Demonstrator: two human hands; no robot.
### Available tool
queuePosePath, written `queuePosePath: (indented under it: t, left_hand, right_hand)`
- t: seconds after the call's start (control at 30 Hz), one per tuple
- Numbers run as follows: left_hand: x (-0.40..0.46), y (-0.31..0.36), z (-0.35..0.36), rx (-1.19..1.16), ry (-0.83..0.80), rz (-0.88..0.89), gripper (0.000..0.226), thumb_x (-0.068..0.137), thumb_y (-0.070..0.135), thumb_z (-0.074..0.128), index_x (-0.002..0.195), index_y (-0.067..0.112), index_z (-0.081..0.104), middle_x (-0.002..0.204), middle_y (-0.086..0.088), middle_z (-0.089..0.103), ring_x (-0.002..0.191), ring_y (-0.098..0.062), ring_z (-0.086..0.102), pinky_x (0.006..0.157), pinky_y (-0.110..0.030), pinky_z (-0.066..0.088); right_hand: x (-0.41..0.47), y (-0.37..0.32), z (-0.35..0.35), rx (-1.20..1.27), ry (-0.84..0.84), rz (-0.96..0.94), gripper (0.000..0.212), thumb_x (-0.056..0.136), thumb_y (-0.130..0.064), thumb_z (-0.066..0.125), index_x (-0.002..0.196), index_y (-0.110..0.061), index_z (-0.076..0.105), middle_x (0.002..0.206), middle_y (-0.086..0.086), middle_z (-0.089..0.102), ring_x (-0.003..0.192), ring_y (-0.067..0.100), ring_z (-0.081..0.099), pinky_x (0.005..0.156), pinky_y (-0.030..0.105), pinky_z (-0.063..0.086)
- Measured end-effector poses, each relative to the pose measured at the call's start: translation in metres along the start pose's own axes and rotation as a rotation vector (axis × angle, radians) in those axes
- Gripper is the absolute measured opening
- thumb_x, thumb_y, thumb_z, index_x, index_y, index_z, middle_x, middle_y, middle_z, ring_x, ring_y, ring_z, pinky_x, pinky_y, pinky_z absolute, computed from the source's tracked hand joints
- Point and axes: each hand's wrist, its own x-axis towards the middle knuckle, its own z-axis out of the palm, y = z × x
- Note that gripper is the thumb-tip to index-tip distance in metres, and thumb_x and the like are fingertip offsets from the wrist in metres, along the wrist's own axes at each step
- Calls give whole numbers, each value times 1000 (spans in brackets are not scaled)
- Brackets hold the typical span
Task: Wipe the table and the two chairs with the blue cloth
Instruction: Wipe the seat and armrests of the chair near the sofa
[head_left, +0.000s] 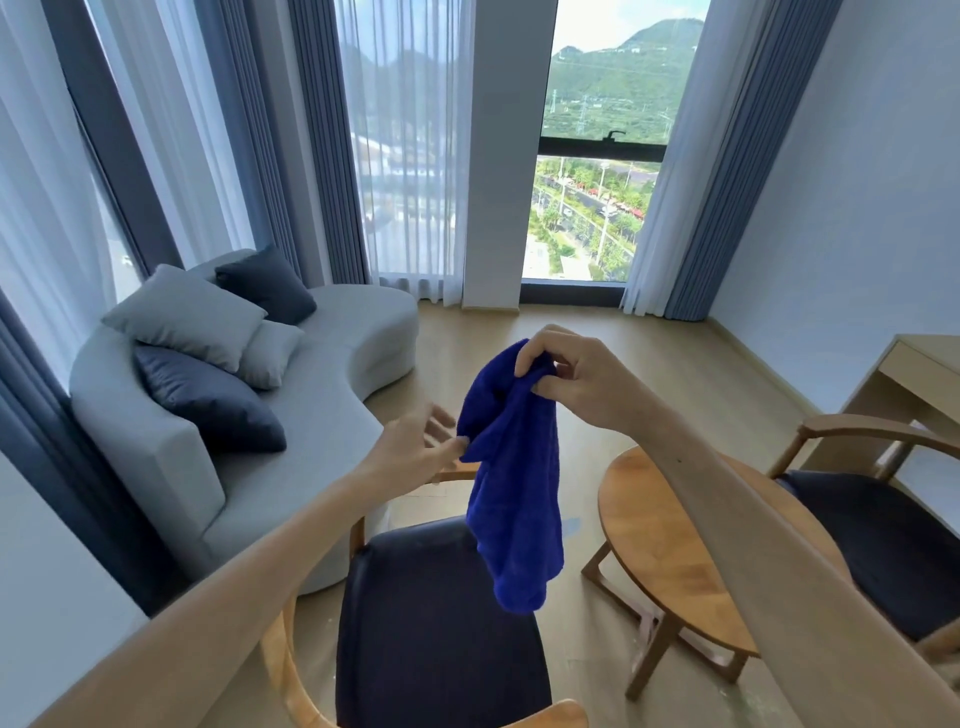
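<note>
A round wooden table (660, 525) stands on a pale wood floor (649, 353) between two wooden chairs with dark seats, the near chair (436, 613) below the hands and the far chair (883, 530) at right, with a grey sofa (332, 395) and curtained windows (410, 145) behind. The right hand (576, 379) pinches the top of the blue cloth (511, 483), which hangs crumpled and limp in the air above the near chair's seat. The left hand (415, 441) reaches in with fingers loosely spread, fingertips touching the cloth's edge.
</note>
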Motion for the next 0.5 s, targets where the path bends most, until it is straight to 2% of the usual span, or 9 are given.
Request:
queuePosePath:
  t: [0.1,0.2,0.27,0.33,0.4,0.5]
  left_hand:
    - [3,6,8,-214,-156,-244,28,93,28,58,110,7,52,94,-13,71,76,-23,72,67,-35,60]
    - [4,14,10,-265,-160,-332,20,95,13,51,111,0,53,84,-13,73,69,-23,72,60,-31,59]
    - [10,19,-10,-61,-7,-275,14,96,12,49,106,3,53,76,-9,71,59,-17,70,53,-26,57]
    - [20,30,-38,114,132,-162,8,96,14,49,100,8,51,76,-9,68,53,-16,67,49,-25,55]
    - [24,47,-57,258,101,-98,1,96,14,47,96,14,47,74,-8,68,52,-16,67,45,-23,52]
    - [28,59,-62,476,-4,-59,5,97,15,43,93,17,45,78,-4,64,61,-19,66,46,-22,49]
  right_hand:
    - [2,-1,2,2,-5,1,43,81,15,50,89,-27,58,97,-4,55,90,25,55,78,46,51]
    - [-1,3,1,-45,14,7,40,83,13,52,91,-26,58,98,-7,56,90,20,56,76,32,54]
    - [-6,13,-4,-155,56,8,33,84,9,54,92,-23,58,96,-6,56,84,13,55,70,18,49]
    - [-13,24,-6,-266,63,36,27,85,5,56,92,-20,57,94,-1,56,79,12,53,65,14,44]
    - [-17,33,-2,-335,49,51,22,83,4,57,87,-17,58,92,2,56,76,11,52,64,12,41]
    - [-16,34,3,-376,41,31,16,76,6,58,80,-10,60,91,1,57,72,7,51,63,10,40]
